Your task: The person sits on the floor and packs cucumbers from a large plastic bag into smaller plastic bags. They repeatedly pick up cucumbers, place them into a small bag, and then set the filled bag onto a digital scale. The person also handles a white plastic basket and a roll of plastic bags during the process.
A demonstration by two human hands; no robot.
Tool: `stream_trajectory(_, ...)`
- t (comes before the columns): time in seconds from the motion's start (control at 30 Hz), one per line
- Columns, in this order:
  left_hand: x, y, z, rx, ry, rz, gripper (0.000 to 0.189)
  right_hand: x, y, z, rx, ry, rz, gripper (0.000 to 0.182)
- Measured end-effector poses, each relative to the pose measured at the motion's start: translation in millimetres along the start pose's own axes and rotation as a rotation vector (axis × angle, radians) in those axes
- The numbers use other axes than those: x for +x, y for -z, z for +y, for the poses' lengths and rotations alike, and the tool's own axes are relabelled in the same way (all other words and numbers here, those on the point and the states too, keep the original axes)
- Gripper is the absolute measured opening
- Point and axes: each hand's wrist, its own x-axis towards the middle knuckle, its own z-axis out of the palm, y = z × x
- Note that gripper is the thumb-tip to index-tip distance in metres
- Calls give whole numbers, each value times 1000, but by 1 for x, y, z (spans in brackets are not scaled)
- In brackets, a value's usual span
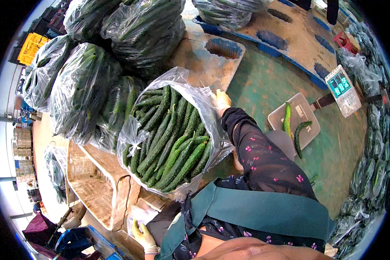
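A large clear plastic bag of cucumbers stands open before me, its mouth upward. My right hand, in a pale glove, grips the bag's rim at its right side. My left hand, in a pale yellow glove, is low at the left, fingers apart, beside a crumpled thin plastic bag; whether it touches that bag I cannot tell. Two cucumbers, one light green and one dark and curved, lie on the platform of a scale at the right.
Filled cucumber bags are stacked at the upper left. A dirty plastic crate stands left of the open bag. Blue-edged pallets lie beyond. The scale's display stands at the right, near rows of bagged cucumbers.
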Motion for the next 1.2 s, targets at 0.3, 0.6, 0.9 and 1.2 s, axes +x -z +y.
stream_trajectory(0.3, -3, 7, 13, -19, 1, -25, 43, 3, 41, 0, -44, -54, -82, 54)
stream_trajectory(0.6, -20, 6, -9, -118, 13, 111, 47, 8, 150, -3, 86, 172, -55, 52)
stream_trajectory(0.9, -93, -10, -101, -950, 359, 467, 41, -32, 223, 10, -287, 891, -284, 28)
stream_trajectory(1.2, -174, -144, -187, -434, 735, 434, 51, 69, 229, 111, 413, 103, -928, 36)
